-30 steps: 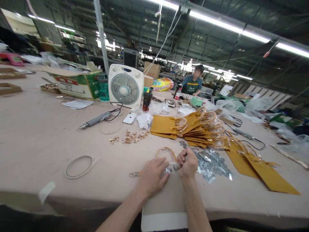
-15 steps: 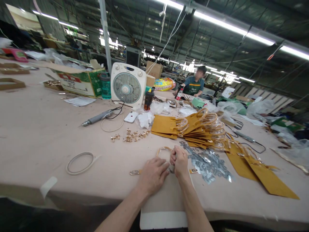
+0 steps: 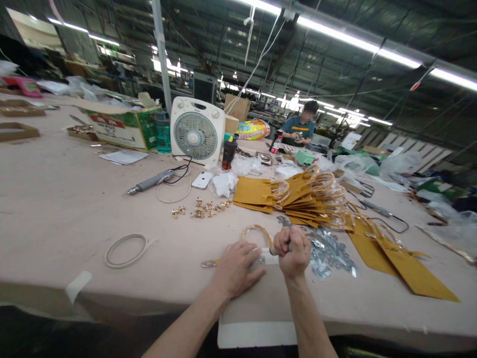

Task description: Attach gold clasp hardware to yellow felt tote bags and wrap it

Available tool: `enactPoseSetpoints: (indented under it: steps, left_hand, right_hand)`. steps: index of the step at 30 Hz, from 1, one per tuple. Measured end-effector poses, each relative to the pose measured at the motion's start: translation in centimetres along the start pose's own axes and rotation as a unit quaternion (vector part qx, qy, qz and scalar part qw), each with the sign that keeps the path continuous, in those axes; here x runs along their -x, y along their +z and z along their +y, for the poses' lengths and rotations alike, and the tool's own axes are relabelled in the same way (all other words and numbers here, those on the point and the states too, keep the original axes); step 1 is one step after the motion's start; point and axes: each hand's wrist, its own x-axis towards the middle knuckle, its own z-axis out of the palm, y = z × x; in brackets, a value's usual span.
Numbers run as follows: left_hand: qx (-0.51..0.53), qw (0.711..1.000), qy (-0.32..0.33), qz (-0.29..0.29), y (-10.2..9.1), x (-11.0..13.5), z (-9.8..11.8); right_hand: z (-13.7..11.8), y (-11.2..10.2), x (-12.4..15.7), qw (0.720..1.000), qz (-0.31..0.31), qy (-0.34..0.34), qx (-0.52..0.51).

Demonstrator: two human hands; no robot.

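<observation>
Panel point(image 3: 257, 304), one, grey: lies flat at the counter's point(image 3: 175, 271) near edge and runs past it; pale band point(image 3: 273, 260) along the top. Handle point(image 3: 259, 228), one: loops beyond the band. Strap end point(image 3: 210, 263), metal-tipped: to the left.

Hands, two. Our left hand point(image 3: 239, 268) rests palm down on the panel, fingers extended, gripping nothing. Our right hand point(image 3: 293, 251) is a closed fist round a tool point(image 3: 275, 251), whose end juts leftward by the band; whether it touches, we cannot tell.

Handling, in our judgement: we do well to keep firm weight on the left palm so the panel cannot creep, work the tool evenly, and keep our fingertips clear of its end.

Plates point(image 3: 333, 253), loose heap: beside the right fist. Pins point(image 3: 203, 208), gold: beyond the left hand. Bags point(image 3: 251, 191), yellow, stacked: beyond the hands. Tape point(image 3: 126, 251), one ring: left. Fan point(image 3: 196, 132); co-worker point(image 3: 308, 130): far side.

Changes over half a second: our right fist and tool sit farther right, baring more band; the strap's other end, then visible, is hidden.
</observation>
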Motion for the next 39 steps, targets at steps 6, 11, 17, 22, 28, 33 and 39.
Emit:
enactPoseSetpoints:
  steps: [6,11,17,22,28,33,39]
  left_hand:
    - [0.000,1.000,0.002,-0.004,-0.2,-0.1,0.3]
    - [0.002,1.000,-0.004,-0.004,-0.4,-0.1,0.4]
    - [-0.003,1.000,0.007,0.000,-0.4,-0.1,0.6]
    - [0.005,1.000,-0.001,-0.001,-0.4,-0.1,0.6]
    - [0.012,1.000,0.000,0.001,-0.4,0.0,0.4]
    - [0.018,1.000,-0.004,-0.003,-0.4,0.0,0.4]
    - [0.010,1.000,-0.007,-0.007,-0.1,0.0,0.2]
  right_hand:
    - [2.4,-0.2,1.1,0.992,-0.025,0.080,0.093]
    - [1.5,0.0,0.8,0.993,-0.035,0.046,0.101]
    - [2.1,0.2,1.1,0.988,-0.052,0.045,0.140]
    - [2.5,-0.3,1.7,0.993,-0.001,0.088,0.078]
    - [1.4,0.0,3.6,0.998,0.045,0.014,-0.030]
    - [2.3,0.9,4.9,0.999,0.040,0.013,0.000]
    - [3.3,1.2,5.3,0.998,0.038,-0.023,0.053]
